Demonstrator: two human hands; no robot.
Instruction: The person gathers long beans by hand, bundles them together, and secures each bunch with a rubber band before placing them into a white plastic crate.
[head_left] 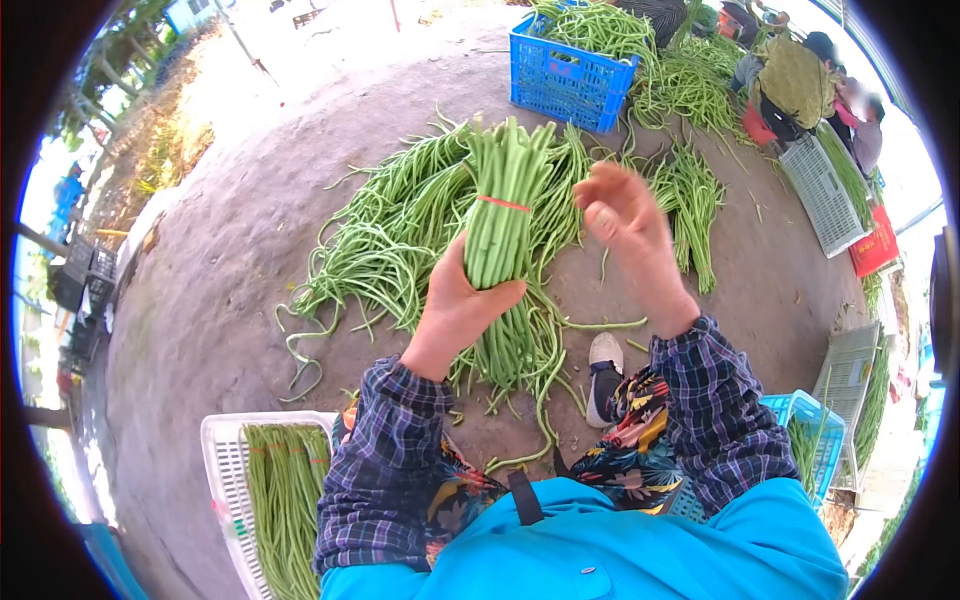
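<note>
My left hand (460,305) is wrapped round a thick bundle of long green beans (500,240), held upright with the cut ends at the top. A red band (503,203) circles the bundle near its upper end. To the right of the bundle, apart from it, my right hand (635,235) is raised with loosely curled fingers, a little blurred, and nothing shows in it. Below and behind, a large heap of loose long beans (385,225) lies on the ground. A smaller pile of long beans (690,210) lies beyond my right hand.
A white crate (222,460) of banded beans stands by my left side. At the back, a blue crate (570,85) overflows with beans. Grey crates (815,190) and a light-blue crate (800,405) stand at right. People (795,80) work at the back right.
</note>
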